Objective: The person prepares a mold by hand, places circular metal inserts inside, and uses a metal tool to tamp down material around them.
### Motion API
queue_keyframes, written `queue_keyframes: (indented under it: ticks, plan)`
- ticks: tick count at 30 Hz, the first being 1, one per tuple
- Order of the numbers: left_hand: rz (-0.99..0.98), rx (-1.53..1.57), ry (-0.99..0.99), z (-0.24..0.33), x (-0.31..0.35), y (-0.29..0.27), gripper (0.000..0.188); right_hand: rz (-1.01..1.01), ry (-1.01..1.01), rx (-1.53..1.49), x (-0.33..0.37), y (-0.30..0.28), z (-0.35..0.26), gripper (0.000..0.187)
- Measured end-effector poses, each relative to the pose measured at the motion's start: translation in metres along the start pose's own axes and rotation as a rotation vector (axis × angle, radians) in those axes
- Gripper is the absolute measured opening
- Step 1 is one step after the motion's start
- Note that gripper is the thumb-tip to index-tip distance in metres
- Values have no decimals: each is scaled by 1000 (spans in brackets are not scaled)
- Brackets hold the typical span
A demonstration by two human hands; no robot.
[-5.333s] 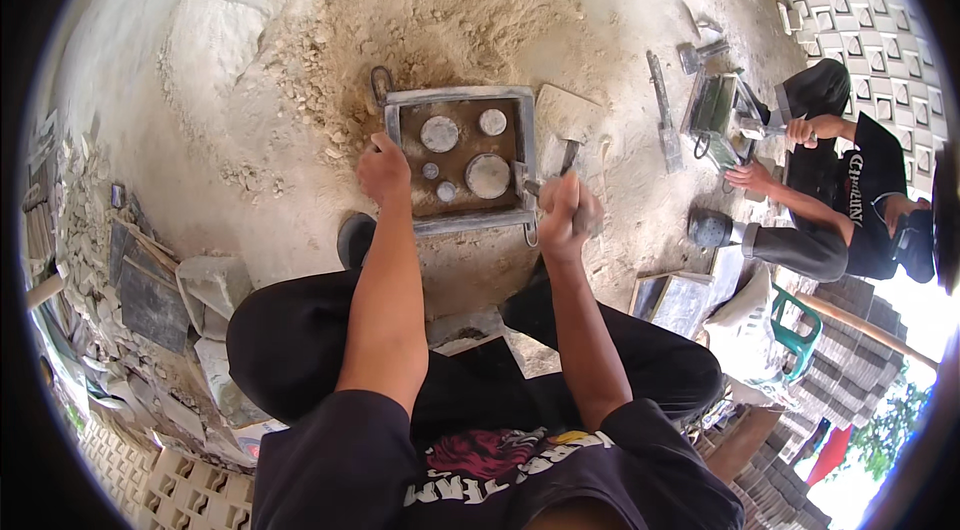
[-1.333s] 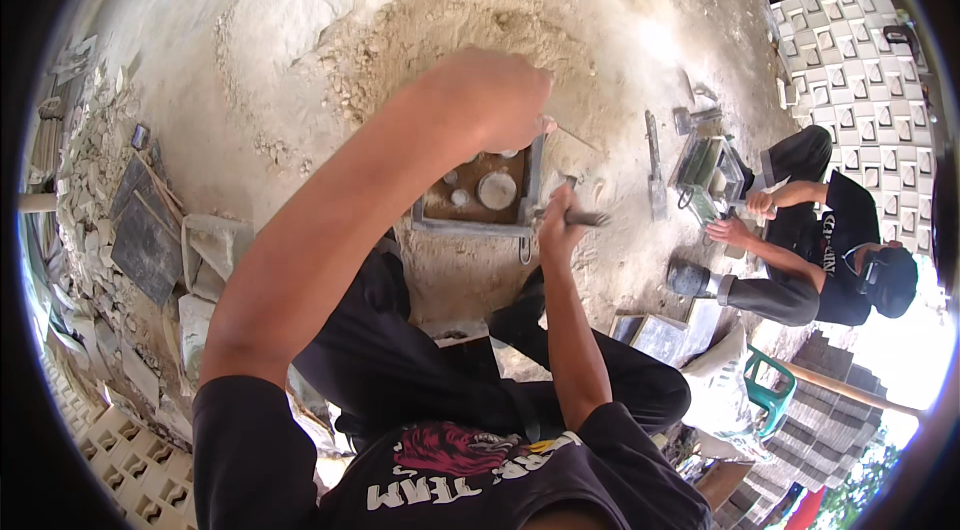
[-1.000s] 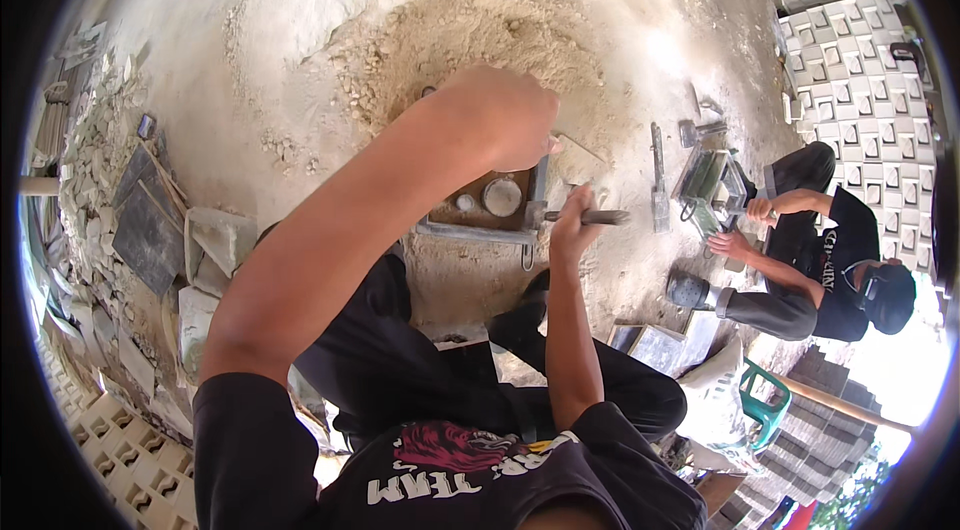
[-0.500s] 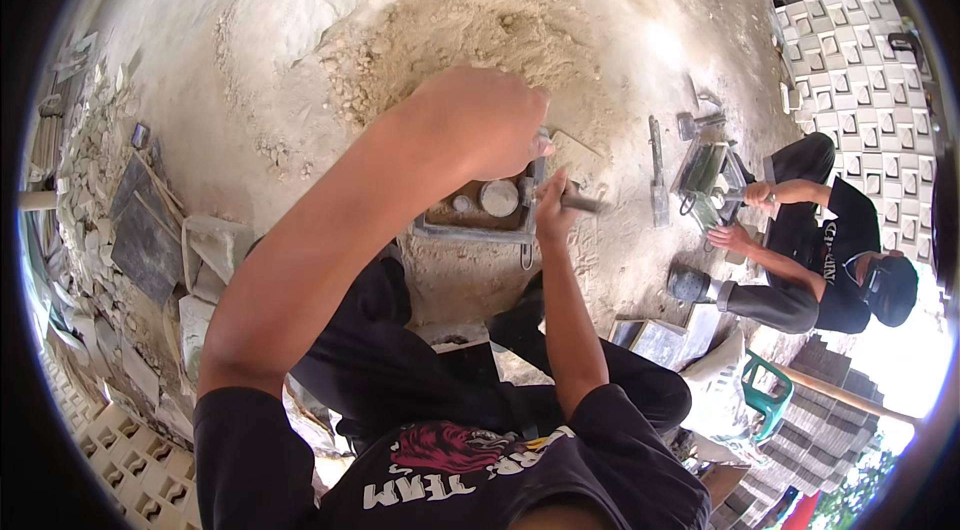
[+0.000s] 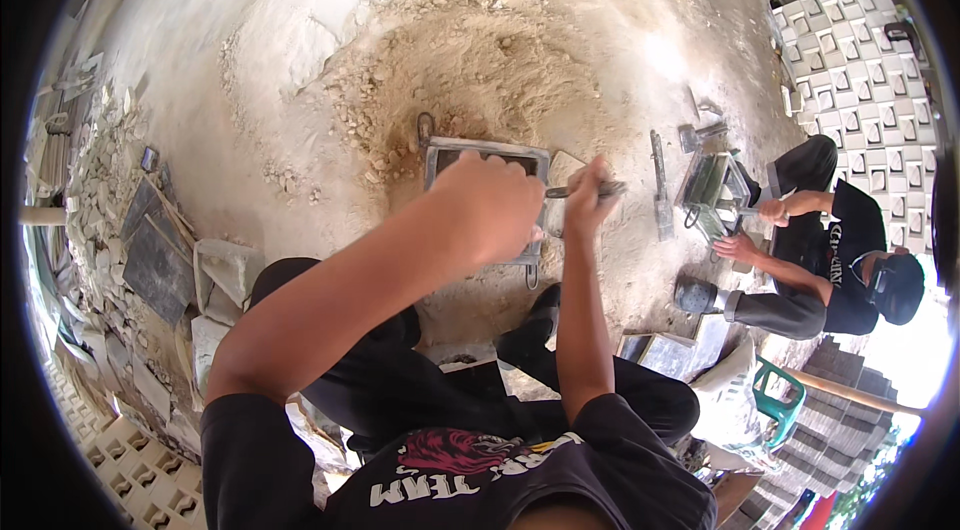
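Note:
A rectangular metal mould frame with looped handles lies on the dusty ground in front of me. My left hand is closed in a fist over its middle, covering most of the inside; whatever the fingers grip is hidden. Just right of the frame, my right hand is wrapped round a short dark bar-like tool. The tool's thin end points left toward the frame's right edge. A flat pale piece lies on the ground behind my right hand.
Loose sandy mix is heaped beyond the frame. At right, a co-worker handles another metal mould, with a long flat tool lying nearby. Rubble and dark boards lie at left. Patterned blocks are stacked far right.
My left hand has come down and nearer over the frame, hiding the round shapes inside it. My right hand has moved slightly right and up, and its tool has turned nearly level.

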State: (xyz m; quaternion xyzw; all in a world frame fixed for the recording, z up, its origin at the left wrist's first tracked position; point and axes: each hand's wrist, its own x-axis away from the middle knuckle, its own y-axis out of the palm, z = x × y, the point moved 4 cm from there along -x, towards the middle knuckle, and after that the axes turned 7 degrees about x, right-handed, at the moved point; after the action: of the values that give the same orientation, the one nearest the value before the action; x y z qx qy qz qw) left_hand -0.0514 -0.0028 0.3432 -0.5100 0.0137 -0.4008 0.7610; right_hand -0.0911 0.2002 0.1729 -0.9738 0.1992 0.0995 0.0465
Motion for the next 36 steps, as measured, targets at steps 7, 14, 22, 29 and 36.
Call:
queue_keyframes:
  ticks: [7,14,22,29,36]
  plan:
    - [-89,-35,128,33,4,30,45,17,41,17,-19,12,-17,44]
    - [-21,-51,178,35,4,40,42,13,160,16,-35,27,-9,44]
    - [31,-152,260,58,16,74,43,-113,78,159,-46,38,21,45]
    - [119,-199,341,67,23,75,45,-23,-89,259,-30,25,53,48]
    - [78,-233,254,65,32,81,45,-66,-30,36,-8,42,-18,38]
